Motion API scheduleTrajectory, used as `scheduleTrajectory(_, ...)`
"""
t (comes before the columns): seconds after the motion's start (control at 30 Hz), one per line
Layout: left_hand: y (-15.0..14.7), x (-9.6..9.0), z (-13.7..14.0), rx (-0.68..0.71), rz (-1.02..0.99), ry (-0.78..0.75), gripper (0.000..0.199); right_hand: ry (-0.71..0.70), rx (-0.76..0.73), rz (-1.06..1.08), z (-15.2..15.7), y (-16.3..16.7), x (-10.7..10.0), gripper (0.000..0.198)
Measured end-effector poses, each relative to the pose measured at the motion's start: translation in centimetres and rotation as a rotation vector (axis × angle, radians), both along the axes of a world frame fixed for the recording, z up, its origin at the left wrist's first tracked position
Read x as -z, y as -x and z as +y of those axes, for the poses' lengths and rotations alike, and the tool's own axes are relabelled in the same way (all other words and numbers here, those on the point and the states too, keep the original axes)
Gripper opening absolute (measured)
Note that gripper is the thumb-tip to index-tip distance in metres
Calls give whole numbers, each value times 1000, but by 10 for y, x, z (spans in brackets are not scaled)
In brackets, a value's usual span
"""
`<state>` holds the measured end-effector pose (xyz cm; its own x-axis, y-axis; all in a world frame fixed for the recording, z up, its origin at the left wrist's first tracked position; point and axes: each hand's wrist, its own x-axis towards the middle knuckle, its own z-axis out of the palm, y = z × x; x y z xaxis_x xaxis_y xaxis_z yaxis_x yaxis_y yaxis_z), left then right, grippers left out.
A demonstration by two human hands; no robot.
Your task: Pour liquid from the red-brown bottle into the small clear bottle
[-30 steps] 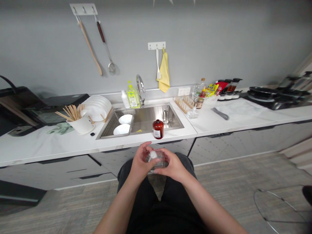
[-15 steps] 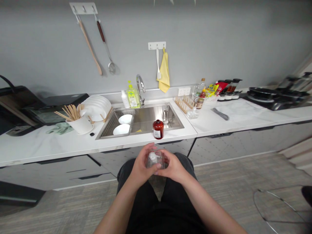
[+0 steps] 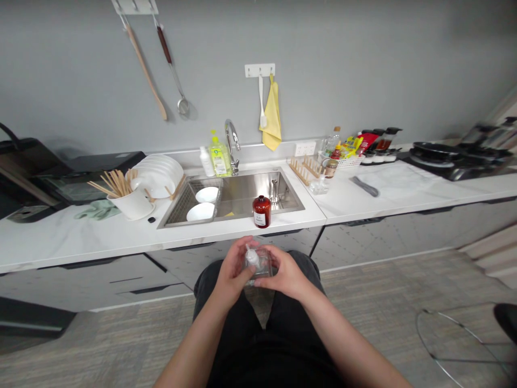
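Gripping clear pump bottle (image 3: 264, 263): left hand (image 3: 232, 270), right hand (image 3: 288, 273), fingers (image 3: 244, 241) curled round it. Amber bottle (image 3: 262, 207) at twelve o'clock; white label (image 3: 259, 219) illegible.

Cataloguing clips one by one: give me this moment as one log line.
left hand: holds clear bottle with white pump | right hand: holds same bottle | brown bottle: upright on counter, near side of sink

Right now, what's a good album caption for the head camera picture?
Left hand and right hand hold a clear white-topped container; a brown bottle stands by the sink.
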<state>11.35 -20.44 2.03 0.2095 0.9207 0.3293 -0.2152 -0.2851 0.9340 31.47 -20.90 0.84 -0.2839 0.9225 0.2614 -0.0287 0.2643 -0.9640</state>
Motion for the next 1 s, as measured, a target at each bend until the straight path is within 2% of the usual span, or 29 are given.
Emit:
scheduleTrajectory(0.1, 1, -3, -1, -21, 2, 36, 61, 2, 7, -9, 0, -2, 1, 81)
scheduleTrajectory(0.27, -4, -7, 2, -255, 65, 3, 56, 5, 29, -56, -1, -1, -2, 78)
scheduleTrajectory(0.37, -5, -9, 3, -284, 16, 46, 51, 11, 35, -71, -2, 0, -4, 75)
scheduleTrajectory(0.47, 0, -14, 2, -326, 56, 16, 46, 13, 69, -94, -2, 0, -5, 72)
scheduleTrajectory(0.53, 6, -21, 1, -322, 132, -36, 42, 12, 95, -109, -1, -1, -5, 70)
scheduleTrajectory(0.7, 21, -34, 6, -187, 335, -131, 31, -14, 133, -147, -1, 0, -7, 68)
scheduleTrajectory(0.9, 21, -26, 13, -257, 235, -59, 46, 8, 100, -128, -4, 1, -7, 70)
scheduleTrajectory(1.0, 20, -22, 13, -265, 245, -38, 44, 8, 93, -120, -3, 1, -6, 70)
